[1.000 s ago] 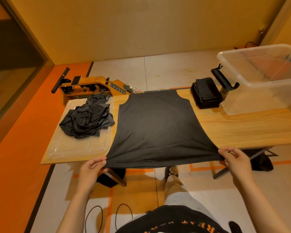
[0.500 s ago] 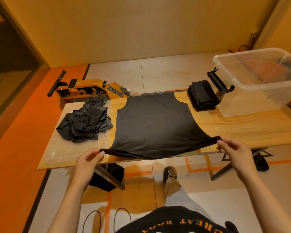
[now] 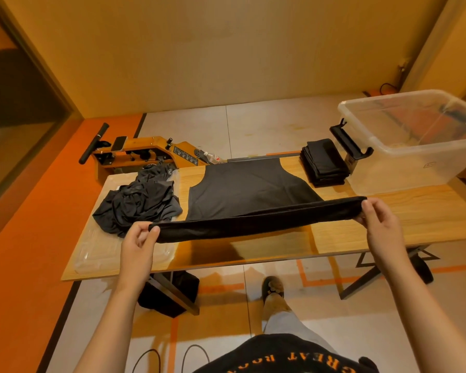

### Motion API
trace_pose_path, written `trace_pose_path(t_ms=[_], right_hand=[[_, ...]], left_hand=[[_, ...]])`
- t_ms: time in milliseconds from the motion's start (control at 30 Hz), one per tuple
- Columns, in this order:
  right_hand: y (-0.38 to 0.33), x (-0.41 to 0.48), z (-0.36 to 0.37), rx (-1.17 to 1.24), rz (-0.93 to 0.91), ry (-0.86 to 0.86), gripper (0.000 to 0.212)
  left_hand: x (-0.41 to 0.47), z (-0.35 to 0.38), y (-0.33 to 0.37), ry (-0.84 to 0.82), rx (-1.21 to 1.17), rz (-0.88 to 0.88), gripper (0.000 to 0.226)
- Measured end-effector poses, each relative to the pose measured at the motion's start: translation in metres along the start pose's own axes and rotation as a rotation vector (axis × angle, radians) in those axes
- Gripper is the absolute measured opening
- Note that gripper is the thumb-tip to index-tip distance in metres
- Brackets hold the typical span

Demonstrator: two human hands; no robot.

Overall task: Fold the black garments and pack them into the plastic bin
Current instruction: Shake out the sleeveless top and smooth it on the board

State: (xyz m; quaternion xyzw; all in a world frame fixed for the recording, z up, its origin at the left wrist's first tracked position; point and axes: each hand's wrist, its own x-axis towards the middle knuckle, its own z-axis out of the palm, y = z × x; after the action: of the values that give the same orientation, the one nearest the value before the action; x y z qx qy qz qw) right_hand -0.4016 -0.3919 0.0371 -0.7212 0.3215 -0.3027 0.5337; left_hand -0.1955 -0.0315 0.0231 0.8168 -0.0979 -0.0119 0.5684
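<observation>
While aloft, black garment (image 3: 249, 193) hem taut between pinching left fingers (image 3: 153, 230) and right fingers (image 3: 367, 205).

**Free wood right, clutter left**

Bare tabletop (image 3: 428, 216) is left free between the raised garment (image 3: 253, 205) and the plastic bin (image 3: 404, 170), whose mouth seems open. The left end is blocked by a crumpled heap (image 3: 140, 203); a folded stack (image 3: 324, 162) is set just beside the bin.

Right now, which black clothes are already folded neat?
The stack beside the bin. The pile on the left is crumpled, and the top lies spread, its hem lifted.
</observation>
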Motion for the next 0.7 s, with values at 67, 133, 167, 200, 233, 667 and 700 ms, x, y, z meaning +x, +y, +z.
trace_pose_path(t_ms=[67,133,167,200,233,667,700], right_hand=[[0.000,-0.002,-0.002,-0.015,-0.028,0.008,0.024],[0.002,-0.005,-0.004,-0.031,-0.053,0.000,0.023],[0.004,-0.007,-0.004,-0.040,-0.063,-0.006,0.023],[0.005,-0.008,-0.005,-0.048,-0.072,-0.015,0.023],[0.006,-0.008,-0.005,-0.055,-0.078,-0.020,0.023],[0.039,0.028,0.010,-0.153,0.003,-0.062,0.022],[0.042,0.037,0.014,-0.158,0.013,-0.069,0.021]], left_hand=[[-0.004,0.002,0.001,0.017,0.005,0.016,0.008],[-0.007,0.002,-0.001,0.011,0.022,0.032,0.005],[-0.008,0.002,-0.003,0.000,0.035,0.037,0.005],[-0.009,0.003,-0.006,-0.011,0.047,0.040,0.005],[-0.010,0.003,-0.009,-0.022,0.058,0.040,0.005],[0.021,0.031,-0.026,-0.099,0.117,-0.016,0.007],[0.028,0.036,-0.025,-0.104,0.126,-0.026,0.007]])
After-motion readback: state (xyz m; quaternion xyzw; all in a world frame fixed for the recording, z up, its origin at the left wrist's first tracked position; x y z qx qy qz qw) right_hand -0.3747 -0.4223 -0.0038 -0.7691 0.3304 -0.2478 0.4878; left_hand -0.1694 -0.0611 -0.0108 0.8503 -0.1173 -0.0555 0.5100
